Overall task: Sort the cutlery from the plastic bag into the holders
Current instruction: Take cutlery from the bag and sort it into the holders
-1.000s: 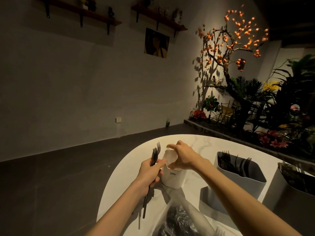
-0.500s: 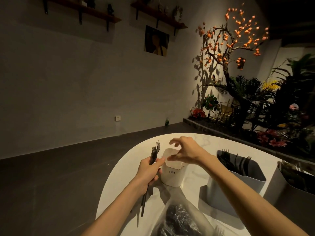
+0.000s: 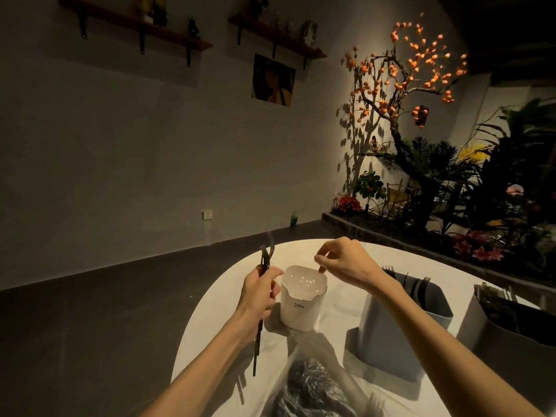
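Observation:
My left hand (image 3: 258, 293) is shut on a few black plastic forks (image 3: 266, 256), tines up, just left of a small white holder (image 3: 301, 311) marked CRBW. The holder looks empty inside. My right hand (image 3: 346, 263) hovers over the holder's far right rim, fingers loosely curled down, with nothing visible in them. A clear plastic bag (image 3: 313, 383) with dark cutlery inside lies at the near edge of the white table (image 3: 222, 302). A grey holder (image 3: 391, 335) to the right has black forks (image 3: 416, 284) standing in it.
A third pale holder (image 3: 505, 347) with dark contents stands at the far right. The round table's edge curves to the left, with dark floor beyond. A planter with an orange-lit tree (image 3: 400, 85) and plants lines the right wall.
My right hand has lifted off the white holder's mouth and moved up and to the right. My left hand has kept its grip on the forks and barely moved.

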The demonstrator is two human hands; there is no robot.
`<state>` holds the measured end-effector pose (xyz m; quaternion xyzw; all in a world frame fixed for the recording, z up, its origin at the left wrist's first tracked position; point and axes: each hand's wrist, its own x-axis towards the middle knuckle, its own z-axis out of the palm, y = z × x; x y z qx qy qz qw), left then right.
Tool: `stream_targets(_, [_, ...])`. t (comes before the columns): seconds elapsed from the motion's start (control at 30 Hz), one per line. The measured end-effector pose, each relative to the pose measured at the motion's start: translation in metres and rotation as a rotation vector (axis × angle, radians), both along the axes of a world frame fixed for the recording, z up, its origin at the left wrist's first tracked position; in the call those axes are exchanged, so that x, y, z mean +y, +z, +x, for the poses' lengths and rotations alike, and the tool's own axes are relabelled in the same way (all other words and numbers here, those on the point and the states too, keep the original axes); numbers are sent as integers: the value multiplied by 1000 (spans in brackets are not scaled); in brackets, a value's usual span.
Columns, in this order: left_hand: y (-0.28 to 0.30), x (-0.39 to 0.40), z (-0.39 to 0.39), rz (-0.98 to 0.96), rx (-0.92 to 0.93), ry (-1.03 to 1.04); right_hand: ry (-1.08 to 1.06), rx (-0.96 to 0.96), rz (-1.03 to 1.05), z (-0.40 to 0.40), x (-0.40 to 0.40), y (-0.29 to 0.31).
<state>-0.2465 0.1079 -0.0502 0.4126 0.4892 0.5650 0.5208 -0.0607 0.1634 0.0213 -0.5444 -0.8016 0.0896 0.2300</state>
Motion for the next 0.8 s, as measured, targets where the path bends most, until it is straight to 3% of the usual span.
stream_targets(0.17, [41, -43, 15, 85, -204, -476, 208, 525, -254, 5, -62, 32])
stream_targets(0.33, [68, -86, 55, 156, -134, -681, 214, 655, -263, 29, -119, 51])
stream_targets(0.53, [77, -131, 106, 164, -90, -716, 77, 838, -202, 87, -171, 54])
stream_targets(0.8, [65, -161, 172, 121, -51, -727, -79, 880, -68, 153, -214, 41])
